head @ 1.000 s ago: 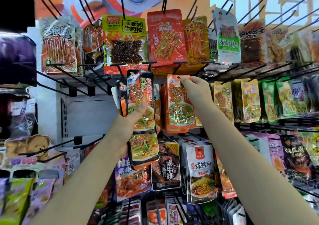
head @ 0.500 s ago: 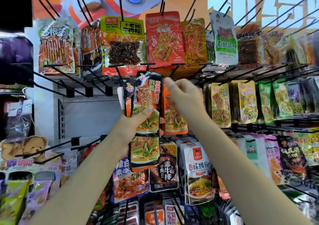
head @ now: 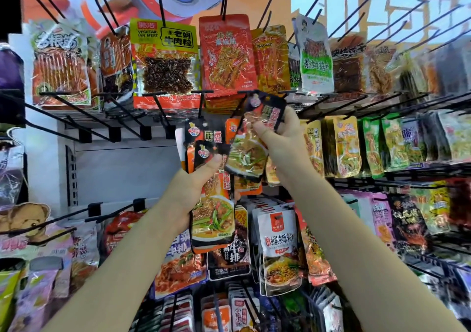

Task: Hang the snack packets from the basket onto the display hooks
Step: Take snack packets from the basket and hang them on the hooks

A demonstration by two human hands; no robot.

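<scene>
two hands are in view: the left hand [head: 190,186] grips a stack of at least three black packets [head: 212,204], the exact count hidden by overlap, and the right hand [head: 283,138] pinches one black packet [head: 251,140]. one yellow-topped packet [head: 164,56] faces front on the top row, with one red packet [head: 225,54] beside it. the hooks [head: 270,3] and the other hung packets are too many and too blurred to count.

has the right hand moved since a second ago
Yes. The right hand left the hanging orange packets and now holds one dark packet up near the hook.
</scene>
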